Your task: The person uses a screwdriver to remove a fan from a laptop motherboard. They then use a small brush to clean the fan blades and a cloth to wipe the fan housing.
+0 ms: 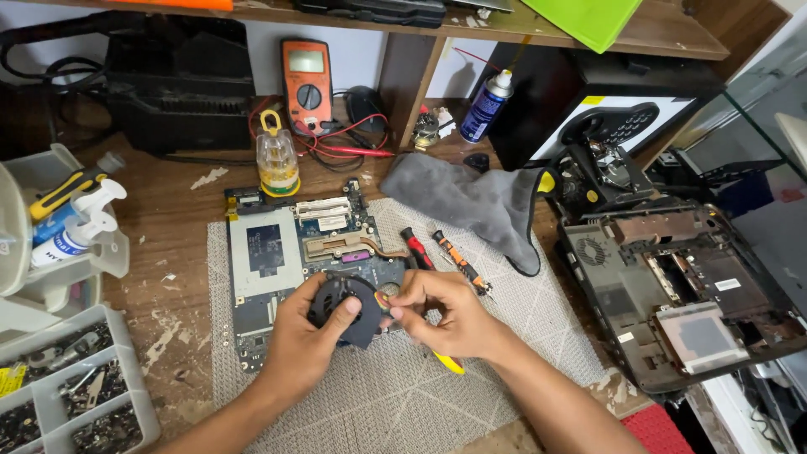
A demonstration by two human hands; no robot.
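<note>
A laptop motherboard (277, 252) lies on a grey mesh mat (504, 336) on the wooden bench. My left hand (307, 340) grips a black cooling fan (336, 303) just over the board's lower right corner. My right hand (441, 315) pinches the fan's thin cable or edge between thumb and finger at the fan's right side. A copper heat pipe (345, 245) runs across the board above the fan. Under my right wrist a yellow tool tip (450, 363) pokes out.
Two screwdrivers, red (416, 248) and orange-black (458, 261), lie right of the board beside a grey cloth (471, 202). An opened laptop base (672, 294) sits right. Parts trays (67, 387) stand left; a multimeter (307, 84), spray can (486, 105) and screwdriver-bit bottle (277, 160) behind.
</note>
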